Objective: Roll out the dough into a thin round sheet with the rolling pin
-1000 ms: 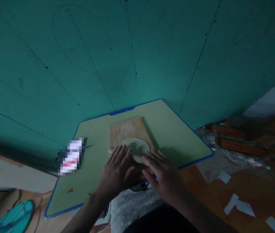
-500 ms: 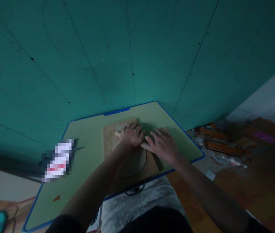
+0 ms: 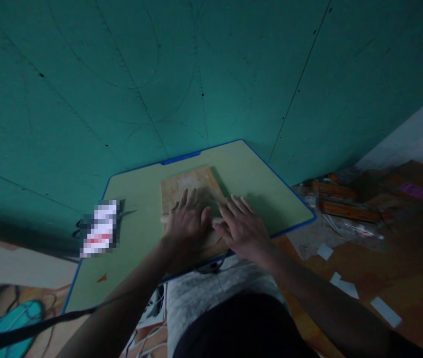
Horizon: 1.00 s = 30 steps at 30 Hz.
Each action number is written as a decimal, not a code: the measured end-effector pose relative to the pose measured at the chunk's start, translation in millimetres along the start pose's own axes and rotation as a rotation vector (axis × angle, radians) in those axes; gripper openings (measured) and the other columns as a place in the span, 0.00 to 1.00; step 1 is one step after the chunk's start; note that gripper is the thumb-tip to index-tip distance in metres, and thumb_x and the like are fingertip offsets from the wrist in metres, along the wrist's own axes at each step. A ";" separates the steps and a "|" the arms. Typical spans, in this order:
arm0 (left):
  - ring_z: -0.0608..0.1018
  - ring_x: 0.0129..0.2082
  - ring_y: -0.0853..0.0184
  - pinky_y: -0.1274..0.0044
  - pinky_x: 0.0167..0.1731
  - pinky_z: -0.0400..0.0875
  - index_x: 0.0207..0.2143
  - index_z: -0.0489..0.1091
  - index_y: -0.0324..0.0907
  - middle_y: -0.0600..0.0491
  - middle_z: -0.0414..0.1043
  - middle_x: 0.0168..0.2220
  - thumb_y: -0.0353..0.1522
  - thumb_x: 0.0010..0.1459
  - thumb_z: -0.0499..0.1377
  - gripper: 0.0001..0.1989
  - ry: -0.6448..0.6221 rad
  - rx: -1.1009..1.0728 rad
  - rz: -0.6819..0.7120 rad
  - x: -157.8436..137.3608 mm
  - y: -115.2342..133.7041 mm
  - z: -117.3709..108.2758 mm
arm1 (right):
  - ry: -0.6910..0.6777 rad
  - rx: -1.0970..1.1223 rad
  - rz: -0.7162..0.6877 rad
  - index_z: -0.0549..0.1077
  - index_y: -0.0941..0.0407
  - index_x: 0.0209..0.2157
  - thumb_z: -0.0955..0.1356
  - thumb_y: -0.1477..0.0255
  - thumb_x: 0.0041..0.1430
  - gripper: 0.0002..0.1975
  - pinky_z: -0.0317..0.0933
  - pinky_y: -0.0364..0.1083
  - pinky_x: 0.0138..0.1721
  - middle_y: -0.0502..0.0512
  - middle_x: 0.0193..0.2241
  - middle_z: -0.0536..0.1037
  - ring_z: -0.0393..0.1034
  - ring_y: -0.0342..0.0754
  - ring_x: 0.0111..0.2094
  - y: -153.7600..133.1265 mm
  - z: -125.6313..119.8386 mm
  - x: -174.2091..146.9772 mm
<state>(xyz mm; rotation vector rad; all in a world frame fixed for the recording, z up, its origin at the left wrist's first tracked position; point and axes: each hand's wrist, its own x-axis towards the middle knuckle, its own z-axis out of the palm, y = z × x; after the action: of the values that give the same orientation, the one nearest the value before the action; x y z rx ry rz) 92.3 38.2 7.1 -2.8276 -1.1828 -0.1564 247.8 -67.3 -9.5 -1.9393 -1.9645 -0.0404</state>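
My left hand (image 3: 188, 220) lies palm down, fingers stretched and spread, on a pale wooden rolling pin (image 3: 164, 219). The pin's left end sticks out beside that hand. My right hand (image 3: 243, 223) is flat too, fingers extended, over the pin's other end. Beneath them is a wooden board (image 3: 185, 185), its far part bare and dusted with something light. A thin pale sheet that looks like dough (image 3: 210, 239) shows a little between my wrists; my hands and forearms hide most of it.
The board rests on a small blue-edged table (image 3: 271, 189) against a green wall (image 3: 204, 64). Scissors (image 3: 127, 213) lie at the left by a blurred packet (image 3: 101, 228), with an orange scrap (image 3: 101, 278) nearer me. Boxes, plastic and paper pieces (image 3: 346, 286) litter the floor at right.
Both hands and the rolling pin have come back toward me, uncovering more of the board's far part. The view has shifted slightly, and more floor shows at right.
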 end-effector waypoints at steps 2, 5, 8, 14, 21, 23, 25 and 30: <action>0.58 0.69 0.45 0.48 0.61 0.59 0.60 0.68 0.45 0.45 0.59 0.68 0.41 0.69 0.48 0.23 -0.002 -0.016 0.024 26.5 -1.6 1.9 | -0.012 -0.023 0.016 0.70 0.63 0.60 0.58 0.58 0.71 0.28 0.46 0.59 0.67 0.69 0.61 0.71 0.57 0.61 0.66 8.7 1.8 11.6; 0.63 0.67 0.50 0.56 0.64 0.58 0.57 0.72 0.42 0.45 0.66 0.64 0.40 0.69 0.48 0.22 0.043 -0.048 0.063 58.3 -4.9 3.9 | -0.028 -0.079 0.074 0.68 0.62 0.61 0.57 0.56 0.72 0.30 0.48 0.58 0.66 0.70 0.59 0.72 0.60 0.62 0.64 21.3 3.4 34.6; 0.70 0.62 0.52 0.61 0.59 0.66 0.49 0.76 0.41 0.44 0.73 0.58 0.40 0.68 0.48 0.20 0.074 -0.063 0.053 77.2 -7.7 6.7 | -0.082 -0.106 0.170 0.64 0.63 0.64 0.57 0.55 0.72 0.31 0.53 0.57 0.63 0.72 0.57 0.73 0.65 0.62 0.61 28.7 0.6 56.5; 0.73 0.58 0.49 0.58 0.56 0.68 0.49 0.75 0.40 0.42 0.73 0.56 0.38 0.67 0.49 0.19 0.103 -0.046 0.020 55.8 -4.4 8.5 | -0.158 -0.063 0.105 0.65 0.62 0.64 0.56 0.55 0.72 0.31 0.61 0.56 0.58 0.70 0.58 0.73 0.68 0.61 0.59 19.6 -6.0 48.7; 0.61 0.67 0.45 0.53 0.64 0.56 0.58 0.67 0.31 0.33 0.64 0.64 0.38 0.68 0.48 0.24 0.193 -0.028 0.108 -9.9 -5.5 15.7 | 0.032 -0.034 -0.057 0.64 0.66 0.64 0.61 0.56 0.69 0.33 0.48 0.58 0.68 0.72 0.65 0.63 0.55 0.61 0.68 -1.4 3.6 -0.2; 0.62 0.67 0.45 0.52 0.64 0.56 0.59 0.67 0.31 0.33 0.65 0.63 0.37 0.69 0.46 0.25 0.187 -0.032 0.114 -7.1 -5.7 16.0 | 0.025 -0.019 -0.050 0.64 0.65 0.64 0.61 0.56 0.69 0.33 0.48 0.59 0.68 0.72 0.66 0.62 0.55 0.61 0.68 -0.7 3.1 0.4; 0.62 0.67 0.46 0.52 0.64 0.56 0.57 0.69 0.35 0.37 0.67 0.63 0.36 0.69 0.44 0.23 0.161 -0.039 0.125 5.2 -4.3 15.1 | -0.003 -0.018 -0.024 0.64 0.65 0.64 0.60 0.56 0.70 0.32 0.49 0.59 0.68 0.72 0.65 0.64 0.57 0.60 0.67 3.9 1.9 8.1; 0.60 0.67 0.44 0.50 0.62 0.56 0.57 0.70 0.41 0.42 0.66 0.64 0.38 0.70 0.44 0.22 0.112 -0.055 -0.033 54.9 1.1 17.1 | -0.094 -0.075 0.033 0.64 0.65 0.65 0.56 0.54 0.72 0.34 0.48 0.59 0.67 0.73 0.64 0.65 0.57 0.61 0.67 28.6 4.1 44.7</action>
<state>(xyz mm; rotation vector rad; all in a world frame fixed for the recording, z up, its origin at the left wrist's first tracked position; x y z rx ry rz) 132.5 78.0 -3.2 -2.8051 -1.2194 -0.3497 275.5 -22.0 -7.5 -2.0556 -2.0171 -0.0152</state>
